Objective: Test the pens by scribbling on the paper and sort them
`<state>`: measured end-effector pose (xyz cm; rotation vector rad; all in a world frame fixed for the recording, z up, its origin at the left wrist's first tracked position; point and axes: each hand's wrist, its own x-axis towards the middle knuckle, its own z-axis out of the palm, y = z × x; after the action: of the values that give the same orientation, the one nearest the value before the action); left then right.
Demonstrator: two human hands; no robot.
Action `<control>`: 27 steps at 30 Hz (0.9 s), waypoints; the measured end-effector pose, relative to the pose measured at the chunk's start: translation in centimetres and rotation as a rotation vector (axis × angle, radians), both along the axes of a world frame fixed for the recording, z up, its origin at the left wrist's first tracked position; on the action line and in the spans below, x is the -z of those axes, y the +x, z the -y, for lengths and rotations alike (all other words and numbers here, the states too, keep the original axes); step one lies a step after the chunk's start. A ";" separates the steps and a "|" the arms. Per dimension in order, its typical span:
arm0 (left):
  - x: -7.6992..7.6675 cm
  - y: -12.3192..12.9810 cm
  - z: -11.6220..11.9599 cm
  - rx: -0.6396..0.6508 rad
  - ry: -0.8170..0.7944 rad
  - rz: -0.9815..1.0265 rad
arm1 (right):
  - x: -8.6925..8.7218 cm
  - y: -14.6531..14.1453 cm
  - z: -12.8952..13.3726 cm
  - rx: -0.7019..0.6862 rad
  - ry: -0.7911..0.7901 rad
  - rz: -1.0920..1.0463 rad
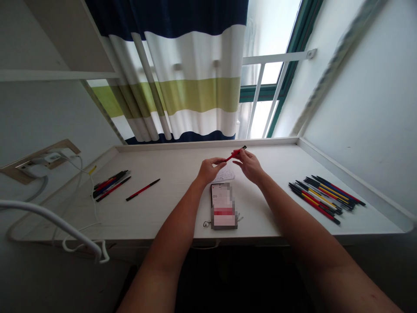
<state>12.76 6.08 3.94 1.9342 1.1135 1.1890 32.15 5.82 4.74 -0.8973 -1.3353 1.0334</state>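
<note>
Above the middle of the desk I hold up a red pen (232, 156) with a black end, slanting up to the right. My left hand (208, 170) pinches its lower left end. Closed around the upper part near the black end are the thumb and fingers of my right hand (250, 167). Under the hands lies a small crumpled-looking whitish sheet (225, 174), and nearer to me a phone (223, 206) with its screen lit and partly blurred. Left of my hands a red pen with black ends (143, 189) lies alone on the desk (176, 174).
A small pile of pens (109, 184) lies at the left. Several red, yellow, blue and white pens with black ends (322, 195) lie at the right. A white cable (95, 204) runs from the wall socket (42, 161). Behind the desk hangs a striped curtain (195, 93).
</note>
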 end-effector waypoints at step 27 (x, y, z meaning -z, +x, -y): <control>3.8 -3.6 -3.5 -0.314 -0.028 -0.444 | -2.3 -3.2 -4.0 -0.121 -0.120 -0.660</control>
<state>9.16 9.54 0.18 2.1144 1.7040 0.9048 28.91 9.82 7.04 -0.4913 -0.7811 1.3650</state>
